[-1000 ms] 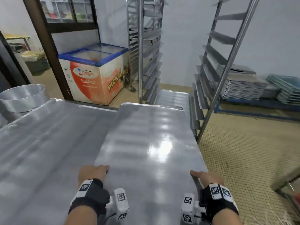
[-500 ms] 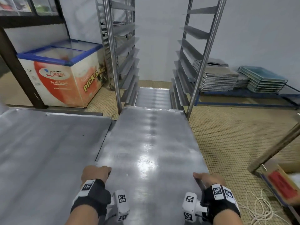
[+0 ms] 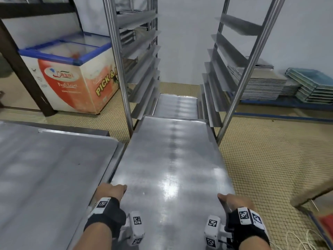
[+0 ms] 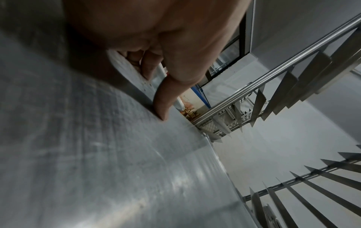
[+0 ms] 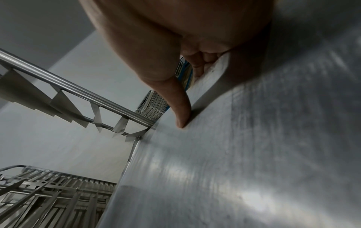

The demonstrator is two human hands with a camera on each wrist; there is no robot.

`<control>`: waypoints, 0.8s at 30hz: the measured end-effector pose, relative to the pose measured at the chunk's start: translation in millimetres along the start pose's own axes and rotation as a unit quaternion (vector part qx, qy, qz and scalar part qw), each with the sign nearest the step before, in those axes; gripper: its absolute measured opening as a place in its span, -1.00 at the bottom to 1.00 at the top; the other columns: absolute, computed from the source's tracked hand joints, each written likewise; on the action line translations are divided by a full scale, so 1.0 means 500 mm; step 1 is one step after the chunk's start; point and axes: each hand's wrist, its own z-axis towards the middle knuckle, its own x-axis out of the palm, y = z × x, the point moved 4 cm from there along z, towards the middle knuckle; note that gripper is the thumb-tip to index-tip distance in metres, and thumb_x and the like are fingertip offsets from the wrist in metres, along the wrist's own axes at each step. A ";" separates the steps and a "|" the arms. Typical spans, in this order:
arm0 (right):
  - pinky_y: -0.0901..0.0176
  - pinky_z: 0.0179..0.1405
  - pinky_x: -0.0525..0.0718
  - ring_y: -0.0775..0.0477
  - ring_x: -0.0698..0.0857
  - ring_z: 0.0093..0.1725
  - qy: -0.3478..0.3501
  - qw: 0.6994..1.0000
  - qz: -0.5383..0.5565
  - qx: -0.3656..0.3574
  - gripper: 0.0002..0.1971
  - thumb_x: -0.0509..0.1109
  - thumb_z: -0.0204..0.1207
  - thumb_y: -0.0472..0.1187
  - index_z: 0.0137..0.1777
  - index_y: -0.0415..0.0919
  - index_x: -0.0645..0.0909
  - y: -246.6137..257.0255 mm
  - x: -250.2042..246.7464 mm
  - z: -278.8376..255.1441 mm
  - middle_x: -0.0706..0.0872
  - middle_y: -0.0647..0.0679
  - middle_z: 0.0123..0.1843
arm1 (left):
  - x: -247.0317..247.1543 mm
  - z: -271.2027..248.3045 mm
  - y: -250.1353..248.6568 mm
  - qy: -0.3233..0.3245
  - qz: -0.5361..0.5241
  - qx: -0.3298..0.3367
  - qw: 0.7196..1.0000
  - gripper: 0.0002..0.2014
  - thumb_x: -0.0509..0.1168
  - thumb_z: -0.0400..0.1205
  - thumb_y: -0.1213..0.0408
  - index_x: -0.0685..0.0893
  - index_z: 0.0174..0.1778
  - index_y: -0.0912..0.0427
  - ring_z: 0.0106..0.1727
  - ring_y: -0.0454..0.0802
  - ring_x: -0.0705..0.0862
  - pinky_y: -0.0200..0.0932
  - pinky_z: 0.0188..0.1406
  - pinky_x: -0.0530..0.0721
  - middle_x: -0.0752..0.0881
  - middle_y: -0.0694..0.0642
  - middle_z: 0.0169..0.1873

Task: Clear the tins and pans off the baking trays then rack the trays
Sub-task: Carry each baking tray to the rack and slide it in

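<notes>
I carry a bare metal baking tray lengthwise, its far end reaching between the uprights of the tall steel rack. My left hand grips the tray's near left edge, thumb on top and fingers curled under. On the near right edge my right hand holds the same way, thumb pressed on the rim. Another tray lies low inside the rack, beyond the carried one. The rack's angled runners line both sides.
A steel table lies at my left. A chest freezer stands at the back left. Stacks of trays sit on a low blue stand at the right. A wooden frame and loose cord are at the lower right.
The view has swung right and squared up with the rack. The tray's far end has moved forward, now between the rack's front uprights. Both hands keep their grip.
</notes>
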 end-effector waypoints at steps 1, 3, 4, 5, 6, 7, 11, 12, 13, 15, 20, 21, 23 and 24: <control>-0.18 0.07 0.72 -0.41 0.73 -0.05 0.000 1.000 -0.002 -0.008 -0.58 0.68 0.33 -0.19 -0.02 -0.47 0.61 0.015 0.010 0.013 0.75 -0.39 0.05 | 0.008 0.010 -0.016 0.002 -0.003 0.000 1.000 -0.66 0.57 0.51 0.19 0.67 -0.08 0.40 -0.13 0.27 0.64 -0.08 -0.08 0.58 0.70 0.28 -0.16; -0.17 0.21 0.70 -0.41 0.72 0.17 0.008 1.000 0.001 -0.021 -0.67 0.65 0.37 -0.16 -0.06 -0.38 0.65 0.044 0.030 0.037 0.74 -0.39 0.19 | 0.026 0.034 -0.040 -0.003 -0.007 -0.011 1.000 -0.68 0.55 0.53 0.20 0.63 -0.20 0.38 -0.14 0.27 0.62 -0.07 -0.08 0.57 0.67 0.25 -0.22; -0.14 0.21 0.69 -0.41 0.72 0.18 0.006 1.000 0.001 -0.016 -0.70 0.64 0.38 -0.18 -0.14 -0.35 0.61 0.056 0.036 0.052 0.74 -0.40 0.19 | 0.033 0.043 -0.053 -0.007 -0.011 -0.015 1.000 -0.67 0.54 0.54 0.20 0.59 -0.29 0.34 -0.15 0.26 0.62 -0.07 -0.09 0.58 0.66 0.24 -0.27; -0.13 0.17 0.69 -0.43 0.71 0.11 0.000 1.000 0.014 -0.006 -0.66 0.65 0.37 -0.21 -0.17 -0.37 0.54 0.064 0.041 0.073 0.74 -0.41 0.15 | 0.040 0.053 -0.065 -0.011 -0.014 -0.023 1.000 -0.66 0.53 0.54 0.19 0.55 -0.35 0.30 -0.19 0.25 0.61 -0.08 -0.12 0.57 0.63 0.21 -0.33; -0.11 0.13 0.68 -0.43 0.69 0.02 0.001 1.000 0.021 0.010 -0.60 0.67 0.34 -0.26 -0.11 -0.45 0.50 0.072 0.044 0.088 0.73 -0.41 0.10 | 0.049 0.067 -0.074 -0.010 -0.010 -0.021 1.000 -0.65 0.52 0.55 0.18 0.53 -0.37 0.28 -0.24 0.22 0.61 -0.12 -0.19 0.55 0.60 0.18 -0.40; -0.10 0.13 0.67 -0.40 0.66 -0.03 0.001 0.999 0.027 0.022 -0.53 0.68 0.32 -0.29 -0.01 -0.53 0.49 0.077 0.050 0.104 0.72 -0.41 0.07 | 0.058 0.079 -0.084 -0.005 0.000 -0.022 1.000 -0.65 0.50 0.56 0.16 0.55 -0.37 0.29 -0.31 0.18 0.59 -0.16 -0.29 0.52 0.59 0.15 -0.44; -0.13 0.17 0.63 -0.42 0.68 0.08 0.017 0.999 0.027 0.037 -0.34 0.68 0.32 -0.29 0.32 -0.57 0.46 0.110 0.081 0.149 0.70 -0.46 0.20 | 0.090 0.120 -0.122 0.016 0.021 -0.013 1.000 -0.65 0.51 0.54 0.11 0.66 -0.26 0.36 -0.34 0.14 0.63 -0.15 -0.34 0.47 0.71 0.21 -0.37; -0.12 0.11 0.63 -0.40 0.69 0.01 0.019 0.999 0.019 0.034 -0.43 0.68 0.33 -0.29 0.20 -0.56 0.50 0.117 0.088 0.161 0.70 -0.46 0.17 | 0.098 0.132 -0.131 0.018 0.025 -0.014 0.999 -0.65 0.52 0.53 0.12 0.67 -0.24 0.38 -0.27 0.21 0.66 -0.14 -0.28 0.49 0.74 0.23 -0.31; -0.09 0.03 0.64 -0.36 0.68 -0.09 0.013 0.999 0.012 0.034 -0.52 0.67 0.33 -0.28 0.05 -0.53 0.50 0.123 0.095 0.173 0.71 -0.44 0.10 | 0.105 0.143 -0.137 0.017 0.020 -0.015 1.000 -0.66 0.53 0.53 0.14 0.66 -0.27 0.38 -0.23 0.22 0.66 -0.12 -0.24 0.51 0.72 0.24 -0.32; -0.06 -0.04 0.65 -0.32 0.66 -0.19 0.008 1.000 0.004 0.028 -0.56 0.68 0.32 -0.24 -0.07 -0.48 0.51 0.139 0.111 0.192 0.70 -0.37 -0.07 | 0.118 0.163 -0.151 0.008 0.011 -0.014 1.000 -0.66 0.53 0.53 0.22 0.60 -0.40 0.34 -0.25 0.23 0.64 -0.08 -0.20 0.55 0.64 0.19 -0.44; -0.15 0.04 0.73 -0.37 0.74 -0.13 0.003 1.000 -0.008 0.024 -0.49 0.71 0.26 -0.15 0.09 -0.45 0.64 0.180 0.153 0.239 0.75 -0.36 -0.08 | 0.161 0.222 -0.187 0.014 -0.001 -0.020 1.000 -0.78 0.49 0.55 0.28 0.65 -0.29 0.33 -0.18 0.18 0.56 -0.11 -0.12 0.50 0.65 0.20 -0.27; -0.16 0.05 0.73 -0.37 0.74 -0.13 -0.002 1.000 -0.005 0.025 -0.50 0.70 0.27 -0.15 0.09 -0.43 0.64 0.189 0.161 0.249 0.75 -0.35 -0.07 | 0.168 0.232 -0.198 0.016 0.000 -0.018 1.000 -0.80 0.49 0.55 0.27 0.69 -0.19 0.35 -0.16 0.18 0.57 -0.10 -0.11 0.51 0.67 0.22 -0.21; -0.19 0.03 0.76 -0.35 0.75 -0.16 -0.012 1.000 0.001 0.020 -0.50 0.69 0.25 -0.13 0.10 -0.38 0.65 0.207 0.176 0.268 0.77 -0.32 -0.08 | 0.180 0.255 -0.220 0.014 0.004 -0.012 1.000 -0.71 0.52 0.54 0.21 0.76 -0.02 0.39 -0.07 0.26 0.68 -0.04 -0.07 0.58 0.74 0.29 -0.12; -0.18 0.01 0.77 -0.33 0.76 -0.18 -0.016 1.000 0.002 0.014 -0.48 0.70 0.23 -0.12 0.11 -0.37 0.66 0.218 0.185 0.279 0.78 -0.31 -0.09 | 0.185 0.265 -0.233 0.011 0.010 -0.013 1.000 -0.64 0.53 0.53 0.16 0.78 0.04 0.42 0.01 0.31 0.74 0.00 -0.02 0.63 0.78 0.33 -0.06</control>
